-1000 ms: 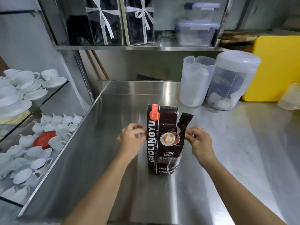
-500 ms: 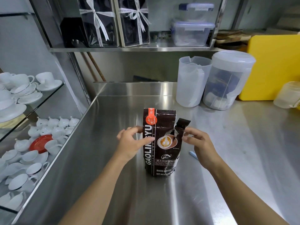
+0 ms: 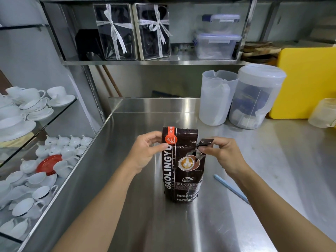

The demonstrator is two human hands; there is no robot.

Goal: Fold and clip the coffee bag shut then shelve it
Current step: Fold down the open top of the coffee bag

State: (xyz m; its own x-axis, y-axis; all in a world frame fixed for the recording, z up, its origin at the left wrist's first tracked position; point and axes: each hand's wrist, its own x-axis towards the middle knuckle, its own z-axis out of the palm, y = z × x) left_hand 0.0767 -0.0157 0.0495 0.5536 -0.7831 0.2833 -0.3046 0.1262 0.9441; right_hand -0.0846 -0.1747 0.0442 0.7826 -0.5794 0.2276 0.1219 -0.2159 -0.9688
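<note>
A dark brown coffee bag [image 3: 179, 171] with an orange seal sticker stands upright on the steel counter [image 3: 181, 230]. My left hand [image 3: 147, 151] pinches its upper left edge at the sticker. My right hand [image 3: 221, 153] pinches the torn, bent-out flap at the bag's upper right corner. A light blue bag clip [image 3: 231, 189] lies flat on the counter to the right of the bag, partly hidden behind my right forearm. The steel shelf [image 3: 154, 62] runs above the back of the counter.
On the shelf stand two ribboned gift boxes [image 3: 132, 31] and stacked plastic containers [image 3: 217, 38]. Two translucent tubs [image 3: 240, 97] and a yellow board [image 3: 307, 82] stand at the counter's back right. Glass shelves of white cups [image 3: 34, 157] line the left side.
My right hand has pulled the torn flap lower and further right of the bag. My left hand has shifted up to the sticker at the bag's top left. The camera moved closer.
</note>
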